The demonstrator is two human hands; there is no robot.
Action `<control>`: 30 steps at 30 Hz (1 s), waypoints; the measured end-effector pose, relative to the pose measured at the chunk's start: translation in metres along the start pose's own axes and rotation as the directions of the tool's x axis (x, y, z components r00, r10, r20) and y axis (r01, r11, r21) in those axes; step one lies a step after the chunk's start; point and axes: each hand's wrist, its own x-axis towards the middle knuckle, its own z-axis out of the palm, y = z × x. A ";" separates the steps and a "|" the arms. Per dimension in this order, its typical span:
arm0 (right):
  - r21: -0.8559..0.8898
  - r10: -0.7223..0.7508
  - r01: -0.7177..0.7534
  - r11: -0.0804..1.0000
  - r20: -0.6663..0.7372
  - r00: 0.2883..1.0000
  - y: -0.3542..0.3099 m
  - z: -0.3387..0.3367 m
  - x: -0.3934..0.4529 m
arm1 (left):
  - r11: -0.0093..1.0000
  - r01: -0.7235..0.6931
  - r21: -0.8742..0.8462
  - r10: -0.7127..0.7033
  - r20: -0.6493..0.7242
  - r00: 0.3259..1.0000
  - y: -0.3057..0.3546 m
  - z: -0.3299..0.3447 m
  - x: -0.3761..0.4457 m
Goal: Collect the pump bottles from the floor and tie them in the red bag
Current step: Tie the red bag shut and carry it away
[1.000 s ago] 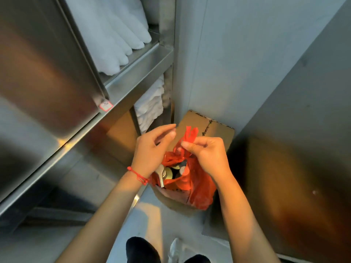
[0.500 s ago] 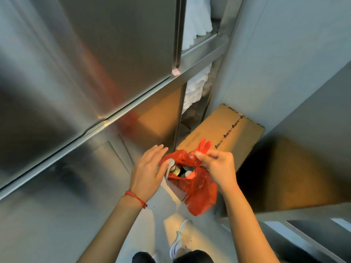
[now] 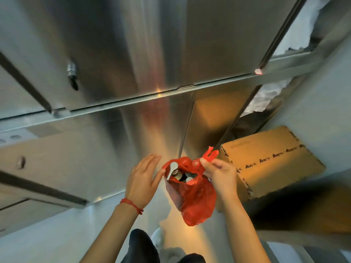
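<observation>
Steel cabinet panels (image 3: pixel 117 54) fill the left and far side of the scene, their brushed faces blurred and lit with an orange glow. White folded linen (image 3: pixel 266 97) is seen on shelves at the far right. A flat cardboard box (image 3: pixel 275 164) is propped against the pale wall on the right. The red bag (image 3: pixel 197 204) is held up in mid-air, hanging near the middle. One of its handles is pinched between the thumb and fingers of the right hand (image 3: pixel 221 176). Silver pump bottles (image 3: pixel 175 172) are seen inside the open mouth. The left hand (image 3: pixel 141 179) is spread just left of the bag, fingers straight, the thumb tip at the bag's edge; a red string bracelet (image 3: pixel 132 205) is worn on its wrist
</observation>
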 end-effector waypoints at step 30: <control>-0.271 0.127 0.210 0.939 0.844 0.521 0.109 0.339 -0.344 | 0.619 0.770 -0.155 -0.733 -0.467 0.495 -0.233 -0.209 -0.454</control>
